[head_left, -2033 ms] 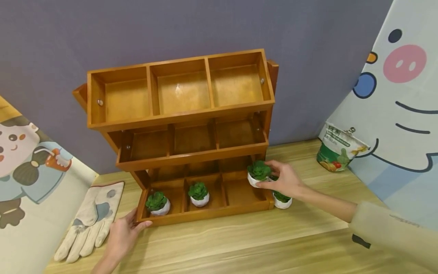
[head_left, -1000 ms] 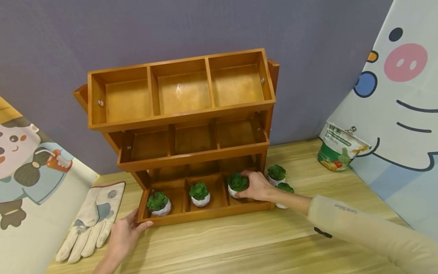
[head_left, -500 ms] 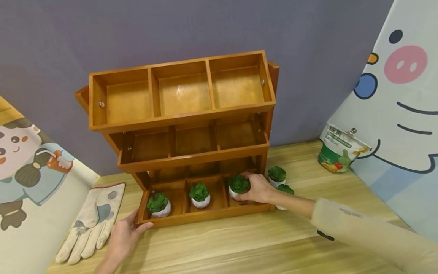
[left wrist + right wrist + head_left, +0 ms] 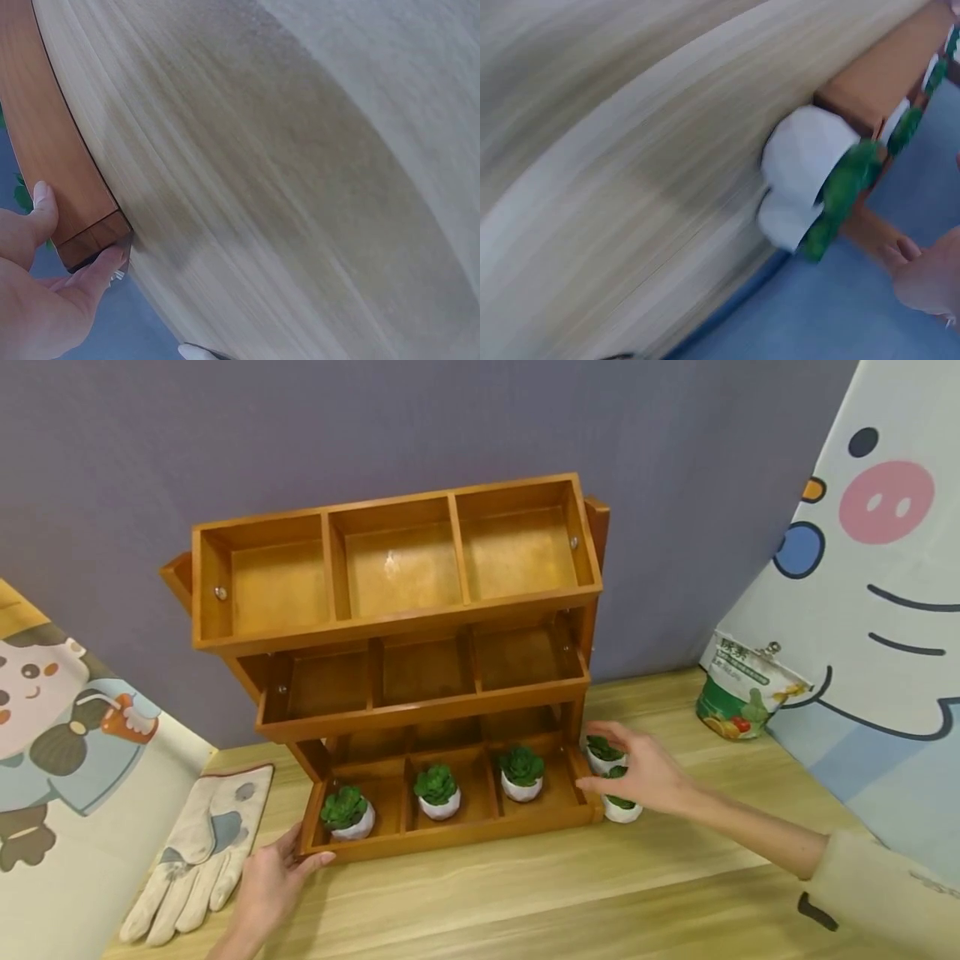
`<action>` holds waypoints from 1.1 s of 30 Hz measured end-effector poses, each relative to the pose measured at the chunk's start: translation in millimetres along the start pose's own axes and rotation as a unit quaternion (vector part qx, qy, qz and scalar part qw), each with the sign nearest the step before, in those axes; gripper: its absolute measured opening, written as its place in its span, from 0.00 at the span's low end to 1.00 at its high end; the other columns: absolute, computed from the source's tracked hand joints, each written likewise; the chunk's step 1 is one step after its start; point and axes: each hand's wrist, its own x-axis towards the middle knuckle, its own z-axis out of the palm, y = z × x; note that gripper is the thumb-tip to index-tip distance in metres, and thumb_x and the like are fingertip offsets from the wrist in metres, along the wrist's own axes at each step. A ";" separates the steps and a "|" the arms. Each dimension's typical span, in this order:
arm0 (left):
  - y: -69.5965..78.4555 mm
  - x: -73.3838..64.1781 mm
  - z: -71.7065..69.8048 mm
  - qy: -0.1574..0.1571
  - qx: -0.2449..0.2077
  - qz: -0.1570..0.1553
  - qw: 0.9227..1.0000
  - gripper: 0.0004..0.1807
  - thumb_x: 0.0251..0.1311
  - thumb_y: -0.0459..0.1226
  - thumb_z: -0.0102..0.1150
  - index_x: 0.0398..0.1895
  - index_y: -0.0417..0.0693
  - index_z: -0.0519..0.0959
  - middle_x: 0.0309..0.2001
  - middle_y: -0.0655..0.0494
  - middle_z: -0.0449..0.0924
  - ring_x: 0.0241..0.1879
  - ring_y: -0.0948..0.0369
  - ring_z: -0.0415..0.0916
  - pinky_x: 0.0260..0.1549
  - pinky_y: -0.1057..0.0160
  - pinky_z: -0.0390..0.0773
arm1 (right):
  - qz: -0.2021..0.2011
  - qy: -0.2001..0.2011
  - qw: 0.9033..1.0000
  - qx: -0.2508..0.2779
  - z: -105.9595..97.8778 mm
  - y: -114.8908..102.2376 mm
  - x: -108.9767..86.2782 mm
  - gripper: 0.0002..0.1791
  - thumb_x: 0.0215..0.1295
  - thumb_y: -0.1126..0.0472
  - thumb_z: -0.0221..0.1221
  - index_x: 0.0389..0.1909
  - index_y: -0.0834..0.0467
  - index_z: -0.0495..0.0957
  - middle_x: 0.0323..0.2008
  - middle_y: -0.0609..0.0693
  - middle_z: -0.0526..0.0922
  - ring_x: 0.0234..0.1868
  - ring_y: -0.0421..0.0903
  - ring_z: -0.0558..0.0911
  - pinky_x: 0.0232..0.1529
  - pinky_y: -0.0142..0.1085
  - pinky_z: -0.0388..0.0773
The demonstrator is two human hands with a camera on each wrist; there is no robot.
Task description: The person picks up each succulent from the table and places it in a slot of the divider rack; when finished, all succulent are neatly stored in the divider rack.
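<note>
A three-tier wooden shelf (image 4: 397,618) stands against the back wall. Its bottom tier carries three succulents in white pots: a left one (image 4: 348,812), a middle one (image 4: 438,792) and a right one (image 4: 521,772), one per compartment. My left hand (image 4: 266,885) grips the tier's front left corner (image 4: 82,225), thumb on the front face. Beside the shelf's right end, my right hand (image 4: 648,772) hovers with thumb and fingers spread, nothing between them. It partly covers two more potted succulents on the table, a rear one (image 4: 602,756) and a front one (image 4: 621,807).
A pair of white work gloves (image 4: 202,843) lies on the table left of the shelf. At the back right, a clipped green-and-white bag (image 4: 746,685) leans near the cartoon-printed side panel (image 4: 862,635). The shelf's upper two tiers hold nothing.
My right hand has carried a potted succulent into the bottom tier's right compartment, let go, and moved back right over the two on the table. The left hand stays at the corner.
</note>
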 end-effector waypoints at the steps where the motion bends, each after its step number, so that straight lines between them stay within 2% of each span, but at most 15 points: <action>1: -0.1 -0.4 0.3 0.002 0.000 0.001 1.000 0.33 0.51 0.37 0.74 0.57 0.26 0.75 0.42 0.31 0.82 0.37 0.45 0.84 0.29 0.54 0.83 | 0.011 0.004 1.000 0.007 -6.1 2.4 -3.0 0.45 0.52 0.49 0.73 0.66 0.66 0.66 0.62 0.63 0.73 0.59 0.65 0.74 0.56 0.56 0.72; 4: -0.1 -1.3 1.4 0.007 -0.005 0.002 1.000 0.33 0.51 0.37 0.74 0.57 0.26 0.75 0.42 0.31 0.82 0.37 0.45 0.84 0.29 0.54 0.83 | 0.054 0.004 0.997 0.045 -22.9 11.5 -14.1 0.48 0.55 0.51 0.72 0.71 0.64 0.59 0.68 0.64 0.66 0.65 0.67 0.67 0.60 0.55 0.68; 7: 0.0 -2.0 2.0 0.012 -0.003 0.005 1.000 0.33 0.50 0.37 0.74 0.57 0.26 0.75 0.42 0.31 0.82 0.36 0.45 0.85 0.28 0.55 0.83 | 0.089 -0.005 0.991 0.096 -31.3 25.4 -29.7 0.51 0.57 0.54 0.71 0.74 0.63 0.52 0.72 0.63 0.59 0.69 0.66 0.61 0.63 0.40 0.69; 10: -0.1 -2.0 1.9 0.017 0.004 0.010 1.000 0.33 0.50 0.37 0.74 0.57 0.26 0.75 0.41 0.32 0.82 0.34 0.47 0.85 0.27 0.55 0.82 | 0.079 -0.014 0.989 0.128 -27.4 41.0 -46.5 0.53 0.55 0.59 0.72 0.75 0.65 0.49 0.72 0.66 0.57 0.68 0.68 0.60 0.59 0.24 0.67; 12: -0.2 -1.6 1.3 0.017 0.004 0.011 1.000 0.33 0.50 0.37 0.74 0.57 0.26 0.75 0.41 0.32 0.83 0.34 0.47 0.85 0.26 0.56 0.82 | 0.059 -0.021 0.988 0.140 -18.7 50.7 -55.5 0.55 0.52 0.62 0.74 0.74 0.69 0.49 0.71 0.69 0.56 0.66 0.70 0.60 0.57 0.19 0.64; 16: -0.6 -1.0 1.2 0.012 -0.004 0.009 1.000 0.32 0.51 0.37 0.74 0.57 0.27 0.75 0.40 0.33 0.83 0.34 0.48 0.85 0.24 0.59 0.82 | 0.032 -0.030 0.985 0.167 0.2 64.6 -66.9 0.57 0.48 0.65 0.75 0.71 0.75 0.48 0.69 0.75 0.55 0.64 0.69 0.61 0.57 0.21 0.65; 20: 0.4 -1.1 1.2 0.008 -0.013 0.004 1.000 0.32 0.51 0.36 0.73 0.57 0.27 0.75 0.39 0.33 0.83 0.34 0.48 0.85 0.23 0.62 0.82 | 0.069 -0.025 0.981 0.178 12.5 68.8 -74.3 0.54 0.48 0.64 0.75 0.71 0.74 0.52 0.66 0.76 0.60 0.62 0.67 0.68 0.55 0.27 0.71; 23: 1.5 -0.9 1.5 0.011 -0.015 0.007 1.000 0.31 0.51 0.36 0.73 0.57 0.27 0.75 0.40 0.32 0.83 0.35 0.48 0.85 0.23 0.62 0.82 | 0.102 -0.016 0.980 0.168 15.3 68.1 -76.1 0.51 0.50 0.63 0.75 0.70 0.73 0.56 0.63 0.76 0.65 0.59 0.68 0.72 0.53 0.35 0.76; 25: 1.7 -0.3 1.7 0.016 -0.015 0.013 1.000 0.31 0.51 0.35 0.74 0.56 0.27 0.76 0.40 0.32 0.83 0.35 0.47 0.85 0.24 0.61 0.82 | 0.109 -0.008 0.981 0.163 15.6 68.2 -75.2 0.48 0.51 0.62 0.74 0.68 0.73 0.59 0.61 0.76 0.68 0.57 0.67 0.75 0.52 0.39 0.78; 28: 1.5 0.2 1.7 0.020 -0.011 0.021 1.000 0.31 0.51 0.35 0.74 0.56 0.26 0.76 0.40 0.32 0.83 0.34 0.47 0.85 0.24 0.60 0.82 | 0.119 0.005 0.980 0.161 16.0 68.1 -73.0 0.44 0.52 0.62 0.73 0.67 0.72 0.62 0.60 0.74 0.70 0.54 0.66 0.77 0.49 0.40 0.79; 33: 1.0 -0.6 0.6 0.012 -0.006 0.012 1.000 0.32 0.51 0.36 0.74 0.56 0.26 0.75 0.41 0.31 0.82 0.34 0.46 0.85 0.25 0.58 0.82 | 0.133 0.015 0.977 0.166 20.5 68.9 -69.1 0.43 0.53 0.61 0.73 0.67 0.70 0.64 0.60 0.75 0.69 0.54 0.66 0.78 0.48 0.40 0.80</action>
